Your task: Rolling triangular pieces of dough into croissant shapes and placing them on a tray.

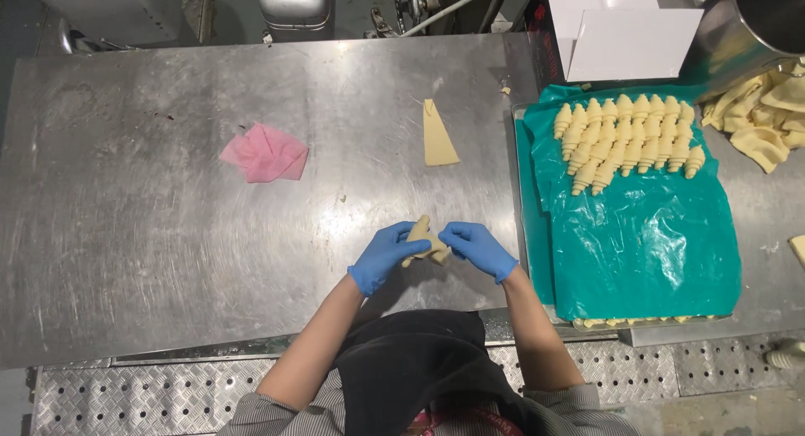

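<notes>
While both gloved hands meet near the front edge of the steel surface (168, 260), the piece of dough (423, 239) sits pinched between them, so neither hand has to travel to it. Starting at the left, a crumpled pink cloth (265, 153) lies well apart from the work, toward the middle-left of the surface. Next comes the left hand (384, 256), fingers curled around the near-left part of the dough, gripping it. The dough's long axis runs roughly left to right with a slight tilt, one tip poking up toward the back edge; it looks partly rolled, though how far I cannot tell. The right hand (478, 247) closes on the dough's right end, fingertips pinching it, just as near as the left. Behind the hands, toward the back edge, a flat triangle of dough (438, 135) lies with its point aimed away from the person, a little nearer the right hand. Further right, a tray (521, 235) lined with a teal plastic sheet (646, 243) carries rows of rolled croissants (627, 138) at its far end. Beyond it, at the right corner, lies a heap of dough scraps (767, 117).
</notes>
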